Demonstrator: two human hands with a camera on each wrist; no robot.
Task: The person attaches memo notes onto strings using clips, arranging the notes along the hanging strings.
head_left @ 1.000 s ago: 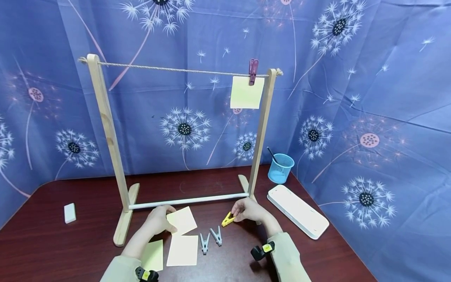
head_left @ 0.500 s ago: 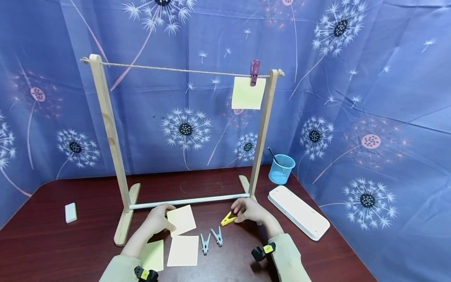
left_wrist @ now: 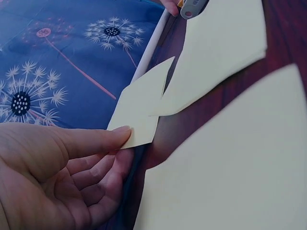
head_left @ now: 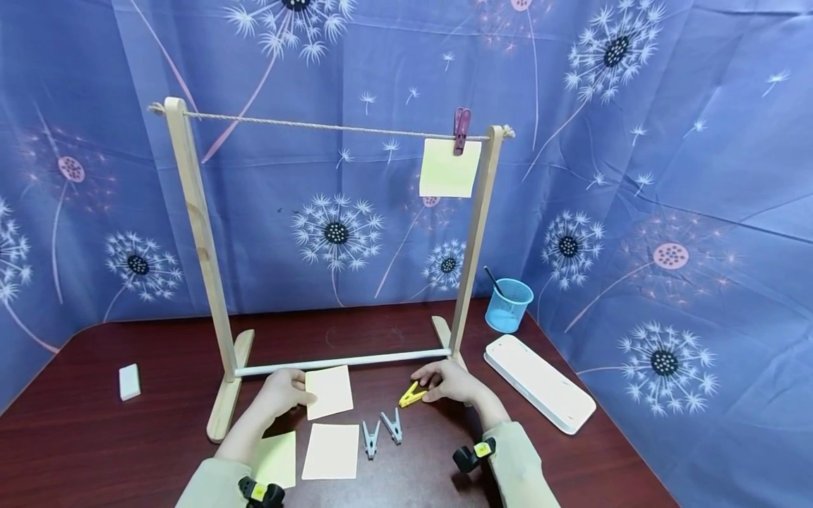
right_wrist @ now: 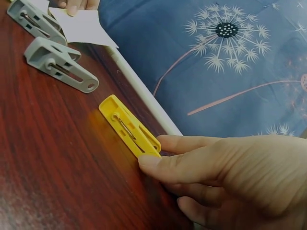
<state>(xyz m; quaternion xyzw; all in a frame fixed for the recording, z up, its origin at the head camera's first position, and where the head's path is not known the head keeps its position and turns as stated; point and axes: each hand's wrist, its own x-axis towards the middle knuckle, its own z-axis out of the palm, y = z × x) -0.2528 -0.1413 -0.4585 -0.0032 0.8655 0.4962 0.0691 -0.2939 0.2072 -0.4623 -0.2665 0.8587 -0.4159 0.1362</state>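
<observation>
My left hand [head_left: 279,395] pinches a pale yellow sticky note [head_left: 330,391] by its left edge, thumb on top in the left wrist view. Another note [head_left: 330,451] lies just nearer on the table, and a greener one [head_left: 277,458] is partly hidden by the left forearm. Between thumb and index finger, my right hand [head_left: 454,384] holds a yellow clothespin [right_wrist: 127,124] by its handle end, low over the table. Two grey clothespins [head_left: 370,441] lie between the hands. Above, a purple clothespin [head_left: 460,130] clips a yellow-green note [head_left: 449,169] to the rope [head_left: 305,125].
A wooden frame [head_left: 202,240] carries the rope and has a white crossbar [head_left: 343,361] low behind both hands. At right stand a blue mesh cup [head_left: 508,307] and a long white box [head_left: 540,384]. A white eraser-like block [head_left: 130,382] lies far left.
The left hand has shifted the pinched note slightly away from me, widening the gap to the note below. The right hand stays nearly still with the yellow clothespin.
</observation>
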